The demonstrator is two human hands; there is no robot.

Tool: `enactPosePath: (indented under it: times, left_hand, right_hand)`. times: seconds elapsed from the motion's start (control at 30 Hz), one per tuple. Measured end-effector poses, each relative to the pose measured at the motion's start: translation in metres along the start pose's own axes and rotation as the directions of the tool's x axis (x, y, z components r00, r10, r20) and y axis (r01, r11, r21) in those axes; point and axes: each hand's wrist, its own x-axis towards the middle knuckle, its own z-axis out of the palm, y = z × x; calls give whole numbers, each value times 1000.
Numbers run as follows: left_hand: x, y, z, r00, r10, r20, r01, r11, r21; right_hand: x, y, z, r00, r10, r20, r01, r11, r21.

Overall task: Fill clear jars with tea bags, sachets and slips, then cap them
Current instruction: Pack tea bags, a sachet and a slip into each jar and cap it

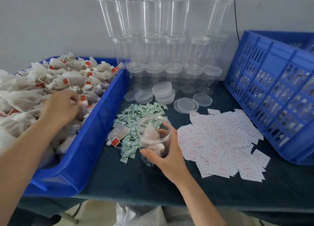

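Note:
My right hand (167, 155) grips an open clear jar (153, 137) standing on the dark cloth; a few white tea bags lie inside it. My left hand (62, 107) reaches into the blue bin (95, 132) and pinches a white tea bag (83, 105) from the heap of tea bags with red tags (56, 79). One loose tea bag (117, 134) lies on the cloth beside the green-and-white sachets (136, 118). White slips with red print (222, 141) are spread to the right of the jar. Clear lids (163, 92) lie behind the sachets.
Stacks of empty clear jars (169, 44) stand against the wall at the back. A blue slotted crate (275, 90) holding filled packs sits at the right edge. The table's front edge runs just below my arms, with a white bag (139, 215) under it.

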Motion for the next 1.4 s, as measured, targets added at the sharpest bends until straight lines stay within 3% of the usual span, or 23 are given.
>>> enactPosePath:
  times: [0.1, 0.17, 0.27, 0.4, 0.53, 0.63, 0.7, 0.73, 0.83, 0.9, 0.97, 1.13, 1.27, 1.33, 1.4]
  left_hand:
    - [-3, 17, -13, 990, 8, -144, -62, 923, -379]
    - [-10, 41, -26, 988, 50, -145, -122, 824, -553]
    - [-31, 83, -35, 982, 176, -63, -173, 724, -668]
    - [-62, 123, -19, 959, 250, 134, -61, 644, -763]
    - [-71, 126, 0, 936, 249, 248, -12, 728, -686]
    - [-51, 105, -5, 972, 130, 194, 36, 737, -675]
    - [-30, 83, -10, 994, 47, 101, 13, 849, -527]
    - [-20, 69, -10, 996, 28, 84, 5, 929, -371]
    - [-1, 31, 0, 938, -20, 347, -12, 996, 89]
    - [1, 15, 8, 863, -48, 502, -66, 976, 207]
    - [2, 10, 11, 846, -20, 533, -114, 970, 216]
    - [1, 12, 16, 924, 54, 378, -142, 967, 210]
    - [-1, 15, 10, 990, 129, 49, -134, 983, 125]
    - [-5, 24, 3, 949, 271, -163, -255, 960, 114]
    - [-13, 42, -8, 884, 370, -285, -380, 925, 23]
  right_hand:
    - [0, 0, 0, 1000, 1, -7, -1, 1000, -10]
    - [1, 0, 0, 1000, -2, -12, 2, 1000, -12]
    - [2, 1, 1, 1000, -8, -4, 8, 1000, -11]
    - [1, -1, -1, 1000, -10, -10, 10, 1000, -8]
    - [1, -2, -1, 999, -34, -3, 34, 999, 0]
    - [1, -1, -1, 1000, -12, 6, 12, 1000, 4]
    - [2, 0, -1, 1000, 2, 11, -3, 1000, 14]
    - [2, 1, -1, 1000, 3, 12, -3, 1000, 17]
    - [2, 0, -1, 1000, 5, 21, -6, 999, 32]
    - [2, 1, 0, 1000, -4, 20, 3, 999, 33]
    - [2, 2, -1, 1000, -13, 11, 12, 999, 34]
    - [0, 0, -1, 1000, -11, 21, 10, 999, 43]
    - [1, 0, -2, 1000, -2, 26, 1, 999, 48]
    - [1, 0, -2, 1000, -2, 28, 0, 999, 53]
    - [1, -1, -2, 1000, -5, 27, 3, 998, 58]
